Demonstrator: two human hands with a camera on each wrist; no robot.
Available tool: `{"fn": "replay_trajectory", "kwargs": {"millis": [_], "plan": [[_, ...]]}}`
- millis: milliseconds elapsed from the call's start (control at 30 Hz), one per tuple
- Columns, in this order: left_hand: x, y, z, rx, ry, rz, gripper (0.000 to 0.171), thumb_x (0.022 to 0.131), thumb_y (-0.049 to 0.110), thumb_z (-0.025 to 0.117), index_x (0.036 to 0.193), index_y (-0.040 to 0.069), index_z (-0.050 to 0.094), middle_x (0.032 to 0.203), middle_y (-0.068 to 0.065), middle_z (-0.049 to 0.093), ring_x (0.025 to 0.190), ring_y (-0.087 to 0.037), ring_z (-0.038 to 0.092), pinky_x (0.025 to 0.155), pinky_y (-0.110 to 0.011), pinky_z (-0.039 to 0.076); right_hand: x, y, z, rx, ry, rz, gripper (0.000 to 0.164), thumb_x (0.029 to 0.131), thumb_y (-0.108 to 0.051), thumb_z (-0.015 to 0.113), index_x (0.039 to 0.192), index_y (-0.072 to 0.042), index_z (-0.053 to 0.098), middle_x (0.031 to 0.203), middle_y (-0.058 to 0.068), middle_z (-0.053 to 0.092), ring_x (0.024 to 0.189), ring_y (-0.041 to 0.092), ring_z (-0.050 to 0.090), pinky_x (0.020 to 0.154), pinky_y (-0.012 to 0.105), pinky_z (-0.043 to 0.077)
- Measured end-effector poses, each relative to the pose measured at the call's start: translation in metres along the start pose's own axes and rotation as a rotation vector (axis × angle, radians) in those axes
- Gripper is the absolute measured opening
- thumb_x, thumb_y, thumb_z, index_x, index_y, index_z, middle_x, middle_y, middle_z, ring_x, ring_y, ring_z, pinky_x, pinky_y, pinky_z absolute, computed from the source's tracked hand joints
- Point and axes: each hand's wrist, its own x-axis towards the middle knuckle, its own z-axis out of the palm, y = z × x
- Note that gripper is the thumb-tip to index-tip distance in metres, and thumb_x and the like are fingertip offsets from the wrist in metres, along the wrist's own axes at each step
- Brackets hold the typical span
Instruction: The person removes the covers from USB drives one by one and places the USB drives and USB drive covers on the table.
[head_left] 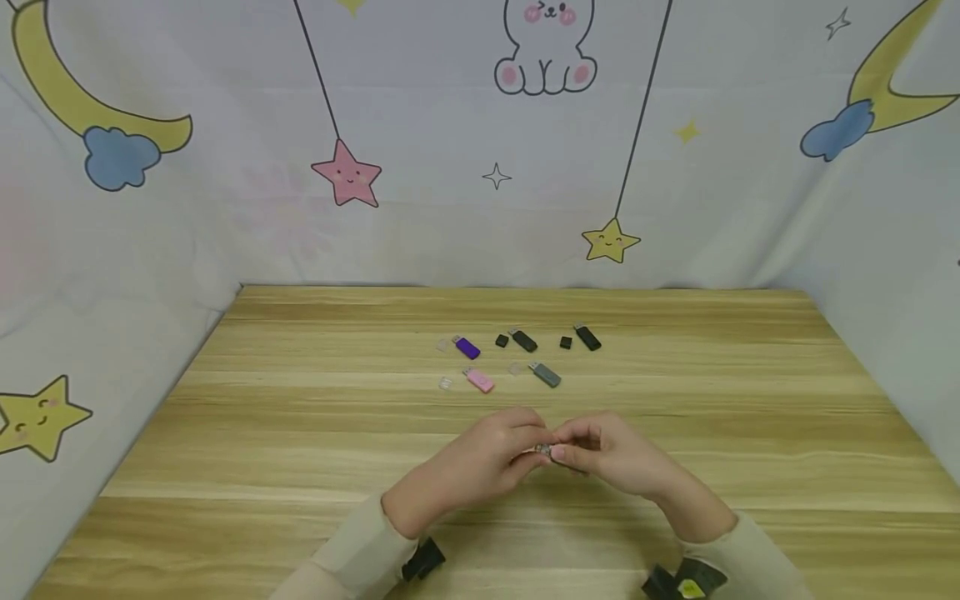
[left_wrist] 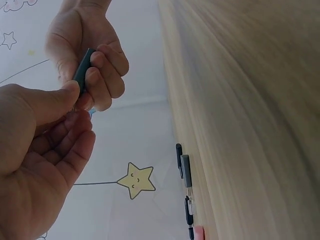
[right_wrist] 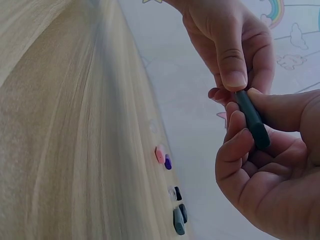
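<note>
A dark green USB flash drive (right_wrist: pixel 252 120) is held in the air between both hands above the table. My right hand (head_left: pixel 618 454) grips its body between the thumb and curled fingers. My left hand (head_left: pixel 491 454) pinches the other end, where a small clear or silvery part (head_left: pixel 543 448) shows between the fingertips. The fingers cover most of that end, so I cannot tell whether a cap is on it. In the left wrist view, the thumb of the left hand (left_wrist: pixel 45 135) lies against the drive's lower end.
Beyond the hands lie several uncapped USB drives: purple (head_left: pixel 467 347), pink (head_left: pixel 478 381), grey (head_left: pixel 545 374) and black (head_left: pixel 588 337). Small caps, some clear and some black (head_left: pixel 566 342), lie beside them on the wooden table (head_left: pixel 300 450). A printed cloth (head_left: pixel 420 233) hangs behind.
</note>
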Motion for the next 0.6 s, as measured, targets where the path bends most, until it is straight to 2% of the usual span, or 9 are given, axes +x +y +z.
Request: {"fn": "replay_trajectory", "kwargs": {"millis": [200,433,600], "plan": [[0.000,-0.001,-0.001,0.001,0.011,-0.001,0.019,0.088,0.009,0.070,0.106,0.001,0.071,0.094,-0.003,0.065,0.082,-0.007,0.059,0.076,-0.010,0.047,0.000,0.000,0.000,-0.029,0.020,0.036,0.026,0.095,-0.019,0.061,0.109,0.002,0.069,0.085,0.014,0.062,0.066,0.008,0.050,0.057,0.023,0.045],[0.002,-0.001,-0.002,-0.036,-0.003,-0.021,0.018,0.090,0.010,0.067,0.106,0.001,0.070,0.096,-0.003,0.065,0.082,-0.007,0.059,0.074,-0.010,0.046,-0.001,-0.002,-0.005,-0.054,0.029,0.080,0.028,0.093,-0.023,0.065,0.107,0.001,0.070,0.096,0.010,0.069,0.077,0.010,0.058,0.065,0.025,0.050],[0.008,-0.004,-0.002,-0.040,-0.015,-0.017,0.018,0.089,0.008,0.068,0.106,0.000,0.070,0.095,-0.004,0.065,0.083,-0.009,0.059,0.075,-0.011,0.047,0.000,-0.002,-0.010,-0.078,0.029,0.067,0.031,0.094,-0.024,0.064,0.109,0.002,0.070,0.099,0.009,0.071,0.084,0.012,0.061,0.070,0.026,0.052]]}}
